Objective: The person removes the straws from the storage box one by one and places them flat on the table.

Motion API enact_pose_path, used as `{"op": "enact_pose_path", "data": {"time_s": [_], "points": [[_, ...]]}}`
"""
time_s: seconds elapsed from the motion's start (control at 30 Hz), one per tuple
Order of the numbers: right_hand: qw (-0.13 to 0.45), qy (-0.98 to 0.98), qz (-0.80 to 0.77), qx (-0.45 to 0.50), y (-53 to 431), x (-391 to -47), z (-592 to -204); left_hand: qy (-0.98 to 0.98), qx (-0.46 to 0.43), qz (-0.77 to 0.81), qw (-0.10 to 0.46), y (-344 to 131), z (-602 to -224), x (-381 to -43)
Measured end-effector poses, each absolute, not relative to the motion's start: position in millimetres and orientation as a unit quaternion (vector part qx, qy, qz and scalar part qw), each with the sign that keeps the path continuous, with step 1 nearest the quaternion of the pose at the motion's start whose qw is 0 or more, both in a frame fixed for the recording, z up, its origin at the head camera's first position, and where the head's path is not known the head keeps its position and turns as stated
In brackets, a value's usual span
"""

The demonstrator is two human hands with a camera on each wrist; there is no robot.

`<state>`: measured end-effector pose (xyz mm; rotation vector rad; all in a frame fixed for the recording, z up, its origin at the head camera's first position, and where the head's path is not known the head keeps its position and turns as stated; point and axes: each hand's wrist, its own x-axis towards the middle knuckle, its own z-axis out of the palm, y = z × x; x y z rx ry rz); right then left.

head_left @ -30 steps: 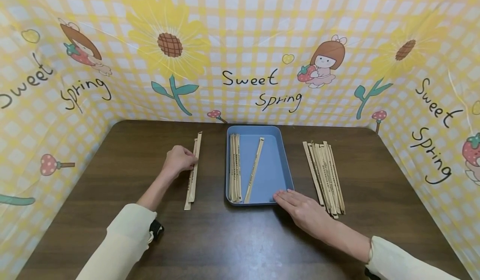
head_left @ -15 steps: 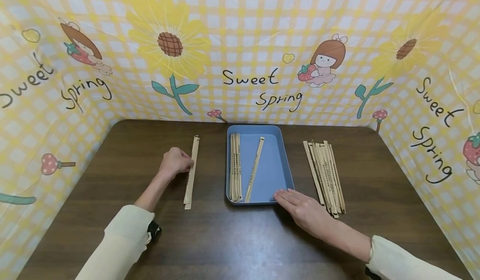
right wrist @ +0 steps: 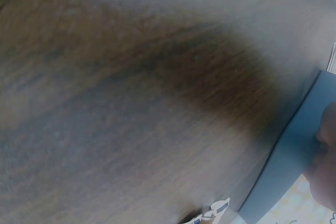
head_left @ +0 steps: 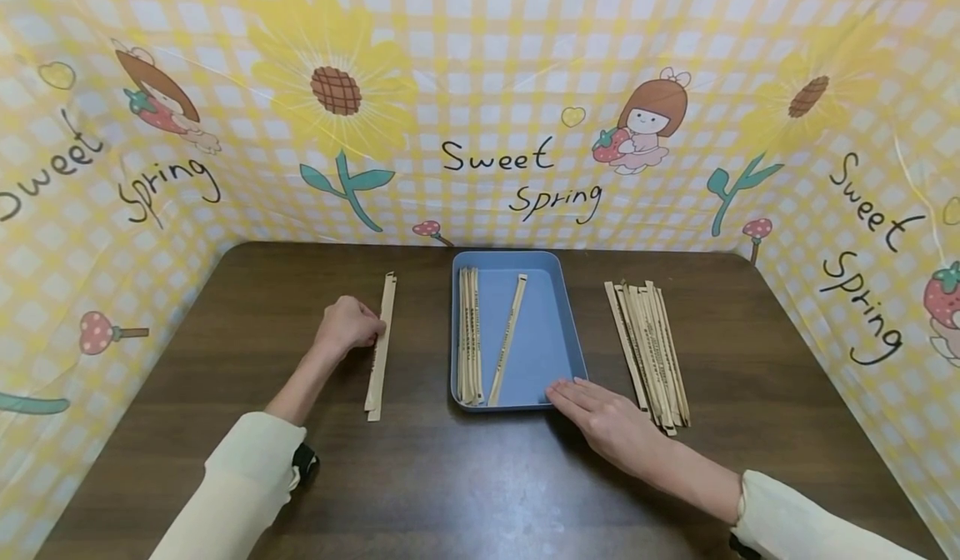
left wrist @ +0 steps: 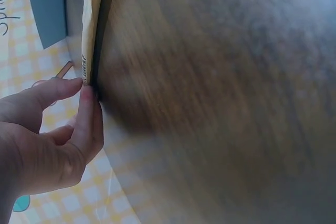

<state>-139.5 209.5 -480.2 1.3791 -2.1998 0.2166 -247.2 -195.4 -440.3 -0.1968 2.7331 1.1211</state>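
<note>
Head view shows a person's left hand (head_left: 348, 325) pinching at least two long, narrow, pale tan paper packets (head_left: 380, 358) by their left edge, near the middle of their length. These packets lie one over another, almost parallel, and their ends do not match: at the near side one reaches a little further than the other. They are over the left part of the dark brown wooden tabletop (head_left: 457, 493), to the left of the shallow blue rectangular tray (head_left: 543, 335) and well apart from it. In the left wrist view, the grip is narrow, with thumb and fingers closed on the packets; small dark printing is seen just beside the thumb, and the paper looks slightly creased. I cannot tell whether their underside touches the tabletop.

The right hand (head_left: 600, 417) has its fingers straight and together, so its grip holds nothing; the fingertips touch the near right corner of the tray. Inside the tray, a tight row of similar packets (head_left: 469, 335) lies along the left wall, and a single tilted packet (head_left: 507, 339) lies beside it. To the right of the tray, a loose pile of packets (head_left: 651, 352) rests on the tabletop.
</note>
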Motion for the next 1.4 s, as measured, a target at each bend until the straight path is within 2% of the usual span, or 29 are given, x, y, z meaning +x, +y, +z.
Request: {"op": "enact_pose_path", "data": {"time_s": [0.3, 0.63, 0.97, 1.4], "points": [[0.265, -0.815, 0.08, 0.509, 210, -139, -480, 0.918, -0.056, 0.386, 0.076, -192, -435, -252], [0.258, -0.816, 0.085, 0.509, 210, -138, -480, 0.828, -0.031, 0.539, 0.15, -163, -424, -260], [0.244, -0.822, 0.083, 0.508, 211, -139, -479, 0.78, -0.024, 0.581, 0.23, -137, -402, -263], [0.248, -0.822, 0.083, 0.507, 210, -140, -480, 0.774, 0.011, 0.582, 0.247, -102, -401, -264]]}}
